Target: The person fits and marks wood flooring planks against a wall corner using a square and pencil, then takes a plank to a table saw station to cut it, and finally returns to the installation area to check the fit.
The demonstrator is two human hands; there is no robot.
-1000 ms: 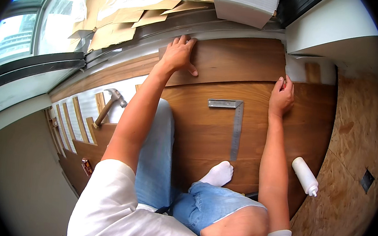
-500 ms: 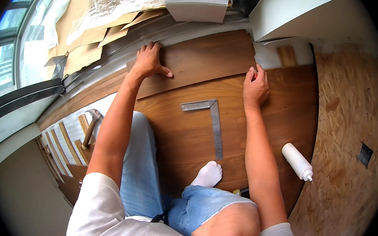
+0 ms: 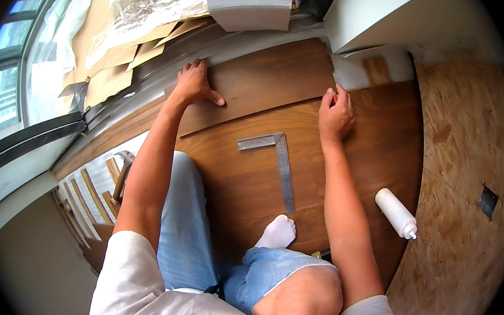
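A loose brown wood plank (image 3: pixel 271 75) lies over the laid wooden floor (image 3: pixel 228 155), near the window-side edge. My left hand (image 3: pixel 195 83) rests on the plank's left part with fingers spread, thumb pointing right. At the plank's right end, my right hand (image 3: pixel 336 118) is closed in a pinch around a slim red pencil-like thing (image 3: pixel 334 98), mostly hidden by the fingers. Between my arms a metal try square (image 3: pixel 285 172) lies flat on the boards. My left forearm partly covers a claw hammer (image 3: pixel 121 176).
A white squeeze bottle (image 3: pixel 396 213) lies on its side right of my right forearm. Bare chipboard (image 3: pixel 466 176) runs along the right. Cardboard and plastic sheeting (image 3: pixel 117 56) and a white box (image 3: pixel 247 4) sit beyond the plank. Narrow wood strips (image 3: pixel 90 194) lie at left.
The view has shifted slightly, moving most things a little left. Both hands keep nearly the same places on and beside the plank; my right hand still pinches the red thing.
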